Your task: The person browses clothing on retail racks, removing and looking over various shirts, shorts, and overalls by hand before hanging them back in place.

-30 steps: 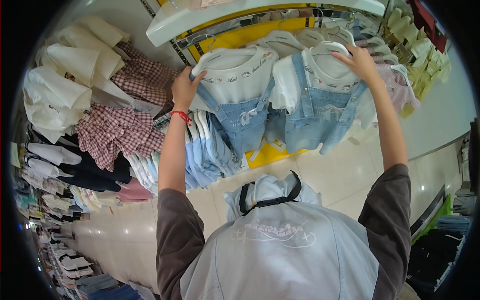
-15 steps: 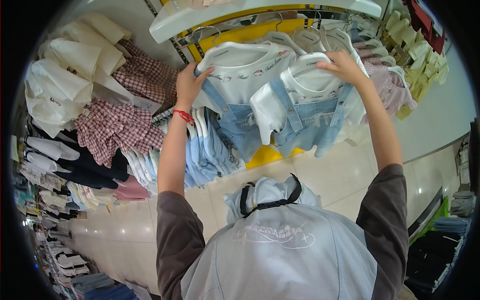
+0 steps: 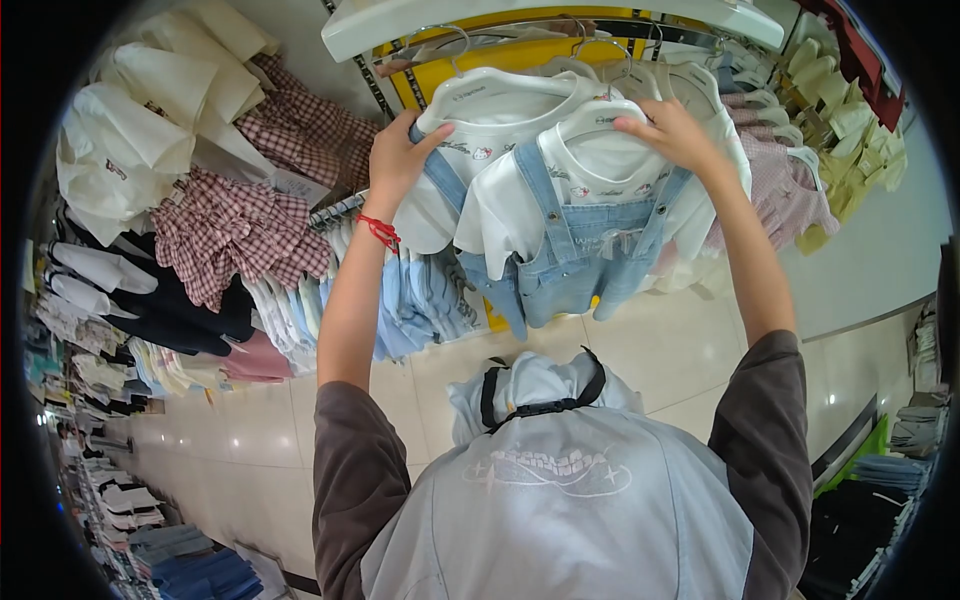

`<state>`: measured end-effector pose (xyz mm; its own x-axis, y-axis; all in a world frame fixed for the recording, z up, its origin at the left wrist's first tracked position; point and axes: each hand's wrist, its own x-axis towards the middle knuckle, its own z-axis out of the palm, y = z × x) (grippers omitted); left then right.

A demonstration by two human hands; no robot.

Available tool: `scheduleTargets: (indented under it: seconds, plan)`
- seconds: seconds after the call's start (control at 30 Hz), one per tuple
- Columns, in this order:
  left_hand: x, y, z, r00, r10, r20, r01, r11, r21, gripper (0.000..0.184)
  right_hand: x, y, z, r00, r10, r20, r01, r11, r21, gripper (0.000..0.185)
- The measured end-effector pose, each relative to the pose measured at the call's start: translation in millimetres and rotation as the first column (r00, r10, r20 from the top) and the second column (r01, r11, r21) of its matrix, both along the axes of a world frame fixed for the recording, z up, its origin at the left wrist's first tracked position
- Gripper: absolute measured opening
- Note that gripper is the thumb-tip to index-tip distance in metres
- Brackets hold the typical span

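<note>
Two matching children's outfits hang before me, each a white T-shirt with light denim overalls on a white hanger. My left hand (image 3: pixel 405 160) is closed on the left shoulder of the larger outfit (image 3: pixel 435 205), thumb in front and fingers behind. My right hand (image 3: pixel 680 135) grips the right shoulder of the smaller outfit (image 3: pixel 600 280), its thumb at the white hanger (image 3: pixel 600 118). The smaller outfit overlaps the larger one and hides most of its overalls. Small printed figures and lettering run below both necklines.
A metal rail under a white shelf (image 3: pixel 560 18) carries more hangers. Pink checked clothes (image 3: pixel 770 190) and yellow clothes (image 3: pixel 850 190) hang at right. Cream tops with red checked bottoms (image 3: pixel 240 230) hang at left. Folded jeans (image 3: pixel 200 575) lie at lower left.
The smaller outfit has shifted left across the larger one and now covers more of it. Both hands keep their grips. The view has shifted slightly, with the shelf further right.
</note>
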<state>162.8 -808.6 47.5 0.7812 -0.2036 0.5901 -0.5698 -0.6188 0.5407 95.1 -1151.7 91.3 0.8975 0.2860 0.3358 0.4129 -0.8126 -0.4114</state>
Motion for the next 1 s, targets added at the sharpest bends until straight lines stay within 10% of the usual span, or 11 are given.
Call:
scheduleTargets:
  seconds: [0.1, 0.2, 0.5, 0.73, 1.0]
  plan:
    - [-7, 0, 4, 0.997, 0.062, 0.055, -0.069, 0.988, 0.138, 0.032, -7, 2, -1, 0.998, -0.022, -0.059, 0.021, 1.000, -0.004, 0.043]
    - [4, 14, -8, 0.875, -0.038, 0.482, -0.088, 0.968, 0.235, 0.023, -17, -9, -5, 0.991, -0.021, -0.134, 0.019, 1.000, -0.011, 0.044]
    - [47, 27, -43, 0.927, 0.079, 0.366, 0.001, 0.977, -0.214, 0.022, -106, -50, -7, 0.923, -0.139, -0.359, 0.201, 0.969, 0.141, 0.040]
    - [63, -16, -34, 0.941, -0.337, 0.021, 0.302, 0.814, -0.496, 0.022, -178, -92, -26, 0.855, -0.232, -0.464, 0.428, 0.820, 0.380, 0.040]
    - [90, -45, -46, 0.736, -0.662, 0.141, 0.601, 0.543, -0.586, 0.018, -213, -54, -54, 0.780, -0.044, -0.624, 0.448, 0.735, 0.508, 0.049]
